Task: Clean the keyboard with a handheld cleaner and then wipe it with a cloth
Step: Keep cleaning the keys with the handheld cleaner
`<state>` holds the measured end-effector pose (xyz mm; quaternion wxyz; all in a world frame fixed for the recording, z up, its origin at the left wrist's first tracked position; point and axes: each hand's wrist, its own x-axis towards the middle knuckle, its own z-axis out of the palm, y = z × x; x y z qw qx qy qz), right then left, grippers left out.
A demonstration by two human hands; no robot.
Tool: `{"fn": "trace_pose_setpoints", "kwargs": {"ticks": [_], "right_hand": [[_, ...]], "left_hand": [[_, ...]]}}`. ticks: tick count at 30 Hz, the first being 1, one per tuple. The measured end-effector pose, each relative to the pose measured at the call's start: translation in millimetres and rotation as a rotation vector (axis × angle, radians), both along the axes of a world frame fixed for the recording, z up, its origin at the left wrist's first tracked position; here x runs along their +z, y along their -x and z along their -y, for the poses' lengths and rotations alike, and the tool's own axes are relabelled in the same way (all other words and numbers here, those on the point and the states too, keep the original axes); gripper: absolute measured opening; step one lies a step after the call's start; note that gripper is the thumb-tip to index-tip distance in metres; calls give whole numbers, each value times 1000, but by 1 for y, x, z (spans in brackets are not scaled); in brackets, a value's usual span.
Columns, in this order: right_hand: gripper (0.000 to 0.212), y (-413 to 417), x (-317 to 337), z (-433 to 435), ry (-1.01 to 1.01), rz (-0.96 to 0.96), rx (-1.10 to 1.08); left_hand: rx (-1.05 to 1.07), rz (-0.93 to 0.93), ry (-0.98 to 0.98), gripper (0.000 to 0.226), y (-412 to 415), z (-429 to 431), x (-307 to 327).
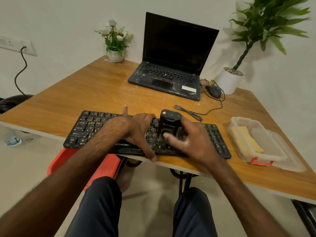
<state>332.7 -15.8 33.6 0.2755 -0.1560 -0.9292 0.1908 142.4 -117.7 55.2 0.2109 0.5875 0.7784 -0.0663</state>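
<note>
A black keyboard [89, 129] lies along the near edge of the wooden table [85, 86]. My left hand [138, 132] lies flat on the keyboard's middle, fingers spread, thumb over the front edge. My right hand [189, 142] grips a black handheld cleaner [168, 124] that stands upright on the keys just right of the middle. A yellow cloth [246, 139] lies in a clear plastic box [277, 151] to the right of the keyboard.
An open black laptop [171, 57] stands at the back, with a wired mouse [213, 91] and its cable beside it. A small flower pot [115, 48] and a white planter [229, 81] sit at the far corners. A red chair [102, 166] is under the table.
</note>
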Motion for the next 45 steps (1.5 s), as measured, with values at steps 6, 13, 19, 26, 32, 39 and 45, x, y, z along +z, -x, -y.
{"fn": "trace_pose_setpoints", "kwargs": {"ticks": [6,13,19,26,32,39,45], "right_hand": [[57,-2,2,-3,81,-11,-51],[40,-7,4,-2,389,-109,-120],[34,-8,7,-12,982,-331,-176],[33,-4,7,-3,965,-340,-235],[30,-3,8,2,1084,-400,-276],[50,-10,13,-3,1250,-471,-206],[45,-19,12,-7,1443,-549,39]], "left_hand": [[8,-14,15,148,0,-1,0],[7,-21,13,148,-2,0,2],[-3,-44,-20,152,-5,4,-1],[-43,-13,-362,132,-28,2,8],[-30,-70,-539,88,-45,-8,-4],[5,2,-692,53,-49,-9,-3],[51,394,-830,44,-39,-10,-7]]}}
